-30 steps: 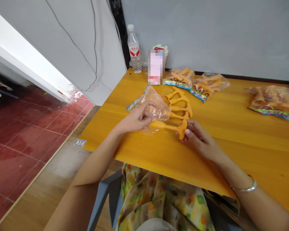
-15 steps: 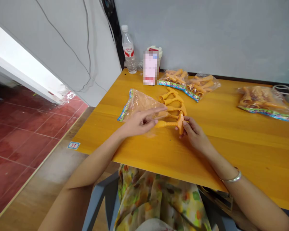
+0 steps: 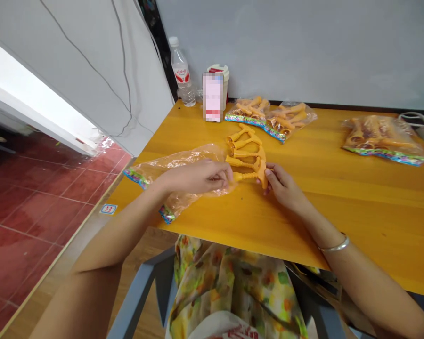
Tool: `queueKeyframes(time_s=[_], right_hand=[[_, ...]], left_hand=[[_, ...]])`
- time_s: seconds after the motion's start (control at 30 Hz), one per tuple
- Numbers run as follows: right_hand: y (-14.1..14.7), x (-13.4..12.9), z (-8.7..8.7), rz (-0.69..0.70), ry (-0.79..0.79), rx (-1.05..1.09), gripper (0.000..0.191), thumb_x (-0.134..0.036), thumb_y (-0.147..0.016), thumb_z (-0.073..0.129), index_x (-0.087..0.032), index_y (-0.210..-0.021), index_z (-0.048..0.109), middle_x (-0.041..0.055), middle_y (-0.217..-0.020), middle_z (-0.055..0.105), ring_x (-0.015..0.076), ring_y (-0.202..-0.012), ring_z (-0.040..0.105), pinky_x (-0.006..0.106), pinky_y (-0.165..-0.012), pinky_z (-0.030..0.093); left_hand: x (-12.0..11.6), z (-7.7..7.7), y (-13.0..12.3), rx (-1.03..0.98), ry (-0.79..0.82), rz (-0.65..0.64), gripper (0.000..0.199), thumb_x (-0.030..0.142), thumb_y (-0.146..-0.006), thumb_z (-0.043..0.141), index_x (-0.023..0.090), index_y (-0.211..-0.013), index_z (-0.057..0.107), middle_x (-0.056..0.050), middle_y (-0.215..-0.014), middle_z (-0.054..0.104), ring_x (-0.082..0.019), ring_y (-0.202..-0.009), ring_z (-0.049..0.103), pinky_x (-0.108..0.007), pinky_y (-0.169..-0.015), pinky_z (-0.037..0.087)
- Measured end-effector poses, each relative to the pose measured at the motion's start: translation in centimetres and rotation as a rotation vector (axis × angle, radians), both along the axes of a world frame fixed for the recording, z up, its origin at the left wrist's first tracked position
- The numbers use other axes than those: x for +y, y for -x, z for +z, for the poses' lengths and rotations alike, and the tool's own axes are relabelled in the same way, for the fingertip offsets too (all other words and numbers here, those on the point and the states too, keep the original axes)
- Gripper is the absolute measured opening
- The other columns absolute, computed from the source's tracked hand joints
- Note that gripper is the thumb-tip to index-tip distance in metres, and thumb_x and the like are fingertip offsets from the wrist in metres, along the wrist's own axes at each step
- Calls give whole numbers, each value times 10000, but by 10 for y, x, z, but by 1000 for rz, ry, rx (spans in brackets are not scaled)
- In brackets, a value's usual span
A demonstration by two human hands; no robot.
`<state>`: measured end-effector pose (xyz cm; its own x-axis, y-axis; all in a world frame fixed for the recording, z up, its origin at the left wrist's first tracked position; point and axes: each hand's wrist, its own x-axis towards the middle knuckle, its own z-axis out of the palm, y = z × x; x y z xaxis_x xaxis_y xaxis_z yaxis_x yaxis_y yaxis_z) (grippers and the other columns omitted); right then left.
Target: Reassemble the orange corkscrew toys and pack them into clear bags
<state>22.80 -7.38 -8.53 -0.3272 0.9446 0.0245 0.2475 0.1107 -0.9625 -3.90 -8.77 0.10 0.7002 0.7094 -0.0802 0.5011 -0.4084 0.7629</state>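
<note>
1 orange T-piece point(image 3: 262, 173) is just above or on the near side of the bench point(image 3: 325, 202), its head in the right hand point(image 3: 284, 186) and its shaft pointing left. The right grip is narrow, thumb on the near face of the head and fingers behind it; the wrist is almost straight, and the forearm slants in from the lower right.

The left hand point(image 3: 201, 176) reaches across from the lower left, back upward, fingers curled down by the shaft's free end. Whether its grip pinches the shaft, the film or both, I cannot tell.

Beneath the left hand, 1 clear bag point(image 3: 192, 153) lies spread, with 2 stretches of coloured strip showing. Just beyond the T-piece, what look like 4 loose pieces point(image 3: 246, 153) lie overlapping in a row, heads to the right.

Farther out are 3 packed bags point(image 3: 249, 112) of orange pieces: 2 side by side near the wall, 1 well apart to the right. At the back left stand 1 bottle point(image 3: 183, 77), 1 cup point(image 3: 225, 77) and 1 upright phone point(image 3: 212, 96) before the cup. 1 bracelet point(image 3: 335, 246) circles the right wrist.
</note>
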Motion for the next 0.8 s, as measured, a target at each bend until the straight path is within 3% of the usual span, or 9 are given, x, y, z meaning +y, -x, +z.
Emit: queueKeyframes(time_s=[0.07, 0.13, 0.27, 0.33, 0.43, 0.53, 0.67, 0.8], right_hand=[[0, -2, 3, 50, 5, 19, 423, -553, -949, 481, -186, -1156, 521, 9, -791, 634, 110, -566, 519, 254, -540, 499], [1, -5, 6, 109, 8, 38, 402, -539, -948, 490, -186, -1133, 541, 5, -781, 622, 108, -574, 505, 246, -540, 491], [1, -10, 12, 216, 37, 58, 382, -536, -943, 510, -188, -1090, 571, -11, -739, 583, 101, -564, 493, 246, -544, 472], [0, -12, 16, 251, 77, 49, 382, -549, -931, 529, -191, -1052, 587, -23, -698, 543, 106, -571, 491, 249, -553, 470], [1, -15, 21, 319, 128, 24, 376, -567, -902, 568, -197, -961, 605, -21, -696, 527, 107, -584, 477, 252, -570, 470], [3, -17, 22, 421, 127, 34, 410, -600, -869, 597, -190, -865, 609, -13, -706, 544, 108, -602, 477, 257, -585, 466], [3, -18, 12, 608, 186, 53, 449, -615, -866, 596, -185, -738, 578, -17, -631, 550, 114, -592, 514, 263, -587, 465], [-1, -17, 2, 682, 284, 23, 426, -563, -865, 630, -193, -670, 546, -40, -545, 499, 95, -501, 469, 235, -496, 421]], left_hand=[[-1, 7, -10, 110, -164, -12, 104, 145, -834, 599, 210, -831, 680, 19, -705, 678, -113, -607, 579, -227, -597, 401], [-3, 12, -21, 129, -307, -10, 122, 146, -820, 637, 231, -756, 697, 28, -634, 619, -122, -594, 531, -250, -611, 367], [-6, 19, -43, 65, -565, -28, 145, 245, -863, 679, 218, -721, 692, -26, -825, 640, -207, -900, 591, -333, -834, 411], [-3, 20, -51, 78, -644, -116, 154, 268, -890, 663, 213, -750, 691, -50, -968, 654, -241, -1051, 565, -404, -966, 378], [5, 17, -56, 133, -604, -311, 144, 261, -933, 604, 234, -820, 689, -45, -960, 667, -218, -1004, 575, -421, -1013, 360], [12, 7, -56, 119, -470, -412, 212, 288, -979, 524, 239, -843, 679, -37, -834, 647, -183, -826, 573, -345, -863, 423], [18, -18, -61, -26, -402, -371, 264, 362, -988, 510, 240, -871, 713, -38, -770, 593, -175, -783, 547, -301, -754, 411], [18, -40, -67, -118, -443, -272, 309, 433, -985, 495, 273, -931, 753, -43, -778, 536, -178, -778, 519, -310, -753, 406]])
